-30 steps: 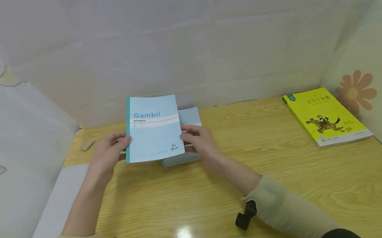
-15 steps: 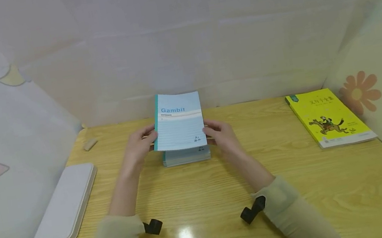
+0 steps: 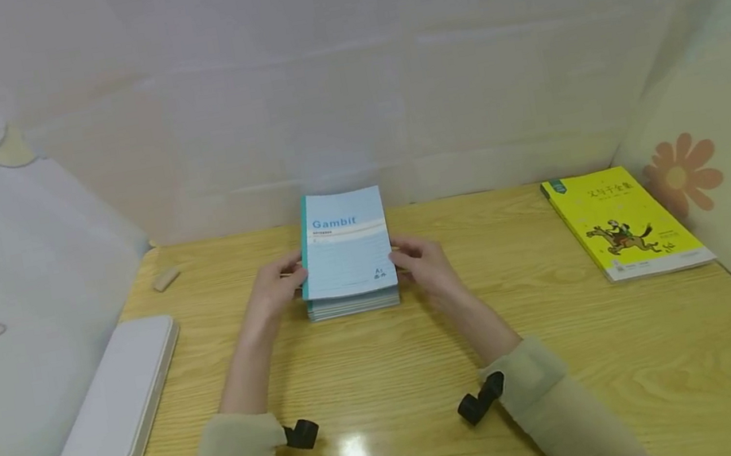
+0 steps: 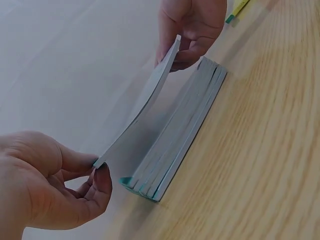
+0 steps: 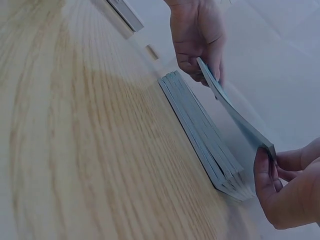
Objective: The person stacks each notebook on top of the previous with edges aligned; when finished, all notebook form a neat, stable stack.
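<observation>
A light blue notebook (image 3: 349, 251) marked "Gambit", with a teal spine, is held between both hands just above a stack of similar notebooks (image 3: 353, 306). My left hand (image 3: 278, 284) pinches its spine side between thumb and fingers. On the opposite edge, the right hand (image 3: 424, 262) pinches it the same way. Both wrist views show a gap between the held notebook (image 4: 142, 107), which bows slightly, and the stack (image 5: 202, 135) on the table. Most of the stack's top is hidden from the head view.
A white flat case (image 3: 118, 398) lies at the table's left side, with a small beige block (image 3: 166, 278) behind it. Toward the right edge lies a yellow book (image 3: 626, 223). A pale curtain (image 3: 387, 95) stands behind the wooden table (image 3: 392, 385).
Both hands have carried the notebook right, from left of the stack to over it. In the last half second it has come down closer to the stack.
</observation>
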`<state>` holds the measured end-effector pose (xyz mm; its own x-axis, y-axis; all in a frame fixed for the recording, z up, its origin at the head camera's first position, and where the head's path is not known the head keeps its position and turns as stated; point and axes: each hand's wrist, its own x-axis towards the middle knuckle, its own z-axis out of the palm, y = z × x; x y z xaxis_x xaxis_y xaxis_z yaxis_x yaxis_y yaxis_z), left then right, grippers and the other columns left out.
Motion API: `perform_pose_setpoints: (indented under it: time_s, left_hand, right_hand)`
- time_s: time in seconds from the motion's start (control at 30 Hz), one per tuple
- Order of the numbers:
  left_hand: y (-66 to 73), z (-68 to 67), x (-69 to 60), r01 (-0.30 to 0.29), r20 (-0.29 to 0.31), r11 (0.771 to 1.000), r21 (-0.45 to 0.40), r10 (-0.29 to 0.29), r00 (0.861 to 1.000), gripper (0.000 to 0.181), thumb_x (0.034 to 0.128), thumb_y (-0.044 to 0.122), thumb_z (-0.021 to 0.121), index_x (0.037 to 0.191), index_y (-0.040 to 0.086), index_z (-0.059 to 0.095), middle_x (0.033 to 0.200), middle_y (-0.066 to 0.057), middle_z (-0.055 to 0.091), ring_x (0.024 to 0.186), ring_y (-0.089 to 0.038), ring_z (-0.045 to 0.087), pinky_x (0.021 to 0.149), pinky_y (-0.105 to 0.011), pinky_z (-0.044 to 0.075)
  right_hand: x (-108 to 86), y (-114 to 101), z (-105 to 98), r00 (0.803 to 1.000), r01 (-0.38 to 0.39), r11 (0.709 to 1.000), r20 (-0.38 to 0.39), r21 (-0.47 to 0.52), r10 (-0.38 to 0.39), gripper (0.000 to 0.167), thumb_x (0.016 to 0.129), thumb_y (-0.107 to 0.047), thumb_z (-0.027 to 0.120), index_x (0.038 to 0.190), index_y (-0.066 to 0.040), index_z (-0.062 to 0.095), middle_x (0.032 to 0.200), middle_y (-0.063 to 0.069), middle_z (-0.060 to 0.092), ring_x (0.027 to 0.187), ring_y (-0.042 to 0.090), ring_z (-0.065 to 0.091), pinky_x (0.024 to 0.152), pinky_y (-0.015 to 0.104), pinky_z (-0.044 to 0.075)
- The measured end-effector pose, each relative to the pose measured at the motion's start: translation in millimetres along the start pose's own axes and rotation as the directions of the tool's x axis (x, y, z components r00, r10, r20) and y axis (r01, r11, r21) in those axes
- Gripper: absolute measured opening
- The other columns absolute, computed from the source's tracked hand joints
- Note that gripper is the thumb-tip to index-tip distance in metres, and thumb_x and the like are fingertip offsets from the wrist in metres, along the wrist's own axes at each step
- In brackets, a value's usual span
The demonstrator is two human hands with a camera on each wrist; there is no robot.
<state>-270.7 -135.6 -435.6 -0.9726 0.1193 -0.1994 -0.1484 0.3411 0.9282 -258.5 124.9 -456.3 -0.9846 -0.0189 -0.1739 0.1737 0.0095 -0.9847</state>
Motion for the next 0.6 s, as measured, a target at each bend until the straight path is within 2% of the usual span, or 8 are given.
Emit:
perform_pose_setpoints:
  time_s: [0.17, 0.27, 0.4, 0.6]
  left_hand:
    - [-4.6, 2.2, 1.5, 0.026, -0.021, 0.998, 0.049, -0.025, 0.999, 0.048, 0.1083, 0.013, 0.048, 0.156, 0.007, 0.043, 0.136, -0.019, 0.051, 0.106, -0.024, 0.054, 0.089, -0.034, 0.05]
    - [-6.4, 4.7, 1.8, 0.03, -0.039, 0.997, 0.073, -0.028, 0.999, 0.049, 0.1078, 0.014, 0.049, 0.156, 0.007, 0.044, 0.135, -0.019, 0.051, 0.103, -0.024, 0.052, 0.086, -0.034, 0.048]
    - [-9.0, 8.0, 2.5, 0.033, -0.059, 0.991, 0.126, -0.026, 0.998, 0.049, 0.1076, 0.015, 0.049, 0.155, 0.007, 0.044, 0.138, -0.019, 0.052, 0.107, -0.024, 0.049, 0.082, -0.029, 0.046]
    - [-11.6, 11.3, 4.0, 0.04, -0.068, 0.984, 0.175, -0.028, 0.997, 0.048, 0.1076, 0.015, 0.048, 0.154, 0.004, 0.044, 0.14, -0.02, 0.053, 0.116, -0.028, 0.049, 0.085, -0.03, 0.045]
  right_hand:
    - [2.7, 5, 2, 1.0, 0.008, 1.0, 0.005, -0.029, -0.008, 0.039, 0.104, -0.011, 0.059, 0.143, -0.011, 0.061, 0.126, 0.013, 0.065, 0.103, 0.018, 0.065, 0.09, 0.033, 0.059]
    - [3.4, 7, 2, 1.0, 0.01, 0.999, -0.004, -0.045, -0.01, 0.039, 0.104, -0.01, 0.059, 0.143, -0.009, 0.061, 0.127, 0.015, 0.065, 0.101, 0.018, 0.064, 0.092, 0.036, 0.058]
    - [4.1, 10, 2, 1.0, 0.021, 0.996, -0.011, -0.083, -0.022, 0.039, 0.104, -0.011, 0.058, 0.144, -0.008, 0.06, 0.125, 0.016, 0.064, 0.095, 0.016, 0.063, 0.091, 0.038, 0.058]
    - [4.5, 14, 4, 0.999, 0.046, 0.986, -0.008, -0.16, -0.048, 0.04, 0.105, -0.01, 0.056, 0.145, -0.008, 0.059, 0.117, 0.016, 0.067, 0.085, 0.013, 0.06, 0.076, 0.029, 0.056]
